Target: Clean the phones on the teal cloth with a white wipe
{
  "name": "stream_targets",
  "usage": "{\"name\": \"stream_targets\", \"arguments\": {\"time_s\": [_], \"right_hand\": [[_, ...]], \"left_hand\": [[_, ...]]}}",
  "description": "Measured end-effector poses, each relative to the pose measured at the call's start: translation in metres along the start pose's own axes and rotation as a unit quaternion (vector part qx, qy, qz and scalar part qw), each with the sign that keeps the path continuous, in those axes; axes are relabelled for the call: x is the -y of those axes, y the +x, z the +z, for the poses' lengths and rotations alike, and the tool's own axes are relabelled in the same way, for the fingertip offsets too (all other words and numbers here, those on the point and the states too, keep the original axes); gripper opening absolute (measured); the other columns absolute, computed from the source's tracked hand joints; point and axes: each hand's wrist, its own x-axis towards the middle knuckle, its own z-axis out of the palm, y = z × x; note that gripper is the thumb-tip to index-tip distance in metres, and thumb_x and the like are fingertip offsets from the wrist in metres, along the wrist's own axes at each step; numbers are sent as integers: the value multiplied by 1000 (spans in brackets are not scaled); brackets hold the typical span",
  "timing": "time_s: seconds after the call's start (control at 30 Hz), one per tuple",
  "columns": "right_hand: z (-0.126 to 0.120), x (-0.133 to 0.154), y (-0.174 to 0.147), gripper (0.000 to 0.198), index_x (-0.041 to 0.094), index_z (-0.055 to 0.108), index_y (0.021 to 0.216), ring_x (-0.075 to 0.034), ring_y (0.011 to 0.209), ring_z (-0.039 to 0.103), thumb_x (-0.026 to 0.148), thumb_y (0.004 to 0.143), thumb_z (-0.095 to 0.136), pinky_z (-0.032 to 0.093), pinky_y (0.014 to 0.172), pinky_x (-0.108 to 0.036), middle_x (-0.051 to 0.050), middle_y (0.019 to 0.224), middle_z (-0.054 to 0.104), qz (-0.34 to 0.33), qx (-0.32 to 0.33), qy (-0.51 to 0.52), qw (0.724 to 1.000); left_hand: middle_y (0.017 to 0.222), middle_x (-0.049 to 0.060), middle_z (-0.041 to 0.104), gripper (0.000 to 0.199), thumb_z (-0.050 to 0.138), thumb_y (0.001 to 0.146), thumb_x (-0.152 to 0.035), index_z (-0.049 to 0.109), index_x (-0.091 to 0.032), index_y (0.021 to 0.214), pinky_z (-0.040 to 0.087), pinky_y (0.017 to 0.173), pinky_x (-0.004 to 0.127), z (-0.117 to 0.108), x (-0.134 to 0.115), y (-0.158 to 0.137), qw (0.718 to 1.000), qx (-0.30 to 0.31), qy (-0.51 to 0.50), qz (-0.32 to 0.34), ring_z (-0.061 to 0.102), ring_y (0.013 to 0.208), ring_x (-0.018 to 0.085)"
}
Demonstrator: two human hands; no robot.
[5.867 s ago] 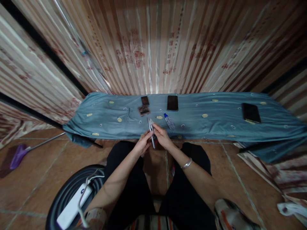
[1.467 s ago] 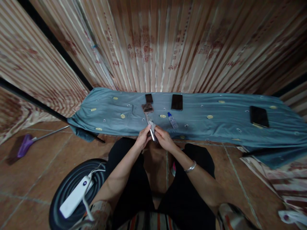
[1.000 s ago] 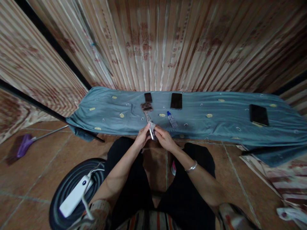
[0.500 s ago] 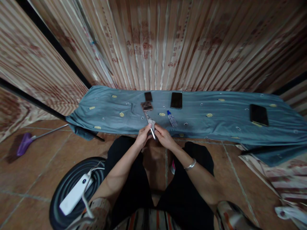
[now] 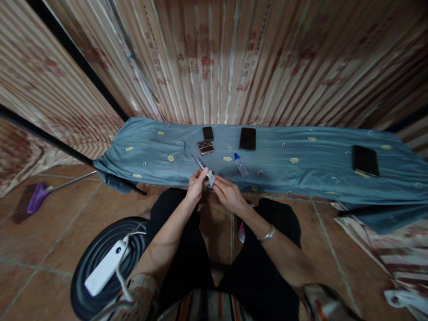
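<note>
My left hand (image 5: 196, 183) is closed on a slim phone (image 5: 199, 161), seen nearly edge-on with its far end pointing up and left. Against the phone's near end, my right hand (image 5: 229, 192) pinches a small whitish cloth or tissue (image 5: 211, 178). Both hands are at the front edge of a bench draped in blue-green cloth (image 5: 157, 165). Beyond them lie a small pinkish checked case (image 5: 205, 147) and a small dark rectangular device (image 5: 207, 133). A clear bottle with a blue cap (image 5: 240, 165) lies to the right of the hands.
A dark phone (image 5: 247, 139) lies behind the bottle, and another dark device (image 5: 364, 160) at the right. On the floor at left are a round black coiled object (image 5: 82, 272) with a white power bank (image 5: 105, 269), and a purple brush head (image 5: 37, 197). Striped curtains (image 5: 214, 62) hang behind.
The phone has turned so its far end points further left. My left hand has shifted slightly left, and my right hand with the cloth has moved slightly down and right.
</note>
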Motion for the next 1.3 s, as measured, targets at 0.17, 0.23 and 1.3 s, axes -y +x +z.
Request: {"name": "stream_targets", "arguments": {"time_s": [0.17,0.23,1.3], "right_hand": [[4,0,-4,42,24,63,137,-23,127,62,20,101,41,52,111,-41,-9,133,68,-63,-31,-62,996],[4,1,-4,41,23,64,135,-23,126,63,20,102,41,52,111,-40,-10,132,69,-78,-44,-59,994],[16,-30,3,46,20,56,142,-23,143,46,27,99,41,32,123,-45,-11,150,54,85,-22,22,996]], "left_hand": [[61,-1,64,46,89,58,-51,65,-14,72,44,50,20,-3,-2,3,999,-23,-15,-32,56,51,8],[61,0,66,45,85,64,-53,65,-14,71,46,51,21,-4,-4,4,998,-23,-26,-46,57,50,9],[82,8,78,28,77,79,-34,73,-11,95,61,78,30,-7,-3,1,993,78,-32,-87,75,77,21]]}}
